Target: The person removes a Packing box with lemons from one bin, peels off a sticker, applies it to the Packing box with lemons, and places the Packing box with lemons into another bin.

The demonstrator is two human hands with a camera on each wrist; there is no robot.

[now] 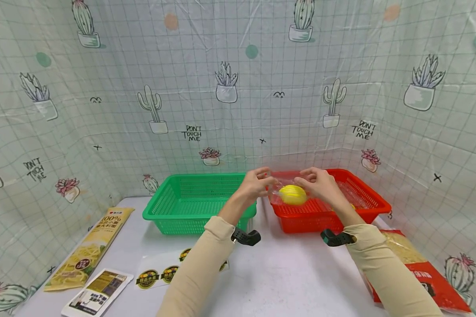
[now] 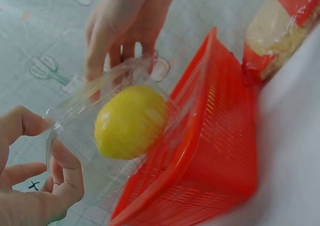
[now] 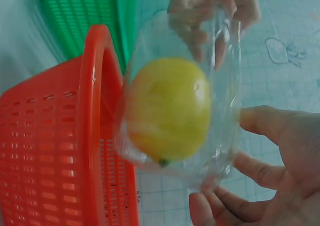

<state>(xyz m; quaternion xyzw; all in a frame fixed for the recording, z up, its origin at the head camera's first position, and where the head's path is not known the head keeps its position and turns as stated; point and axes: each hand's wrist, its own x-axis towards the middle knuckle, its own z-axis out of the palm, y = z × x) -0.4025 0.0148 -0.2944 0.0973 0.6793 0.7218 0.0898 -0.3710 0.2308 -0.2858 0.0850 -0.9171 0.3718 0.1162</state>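
A yellow lemon (image 2: 131, 122) lies inside a clear plastic bag (image 3: 225, 90), held in the air over the near left part of the red basket (image 1: 301, 220). My left hand (image 1: 255, 184) pinches one edge of the bag between thumb and fingertips. On the other side, my right hand (image 1: 321, 182) holds the opposite edge, its thumb and fingers bent at the film. Through the plastic, the lemon shows whole in both wrist views. More clear film and a bit of yellow (image 1: 353, 207) are in the red basket, partly covered by the right forearm.
A green basket (image 1: 198, 226) stands left of the red one. Round black-and-gold stickers (image 1: 147, 279) lie on a sheet, partly under the left sleeve. A noodle packet (image 1: 91, 251) and a white pouch (image 1: 99, 293) lie at left; a red bag (image 1: 424, 273) lies at right.
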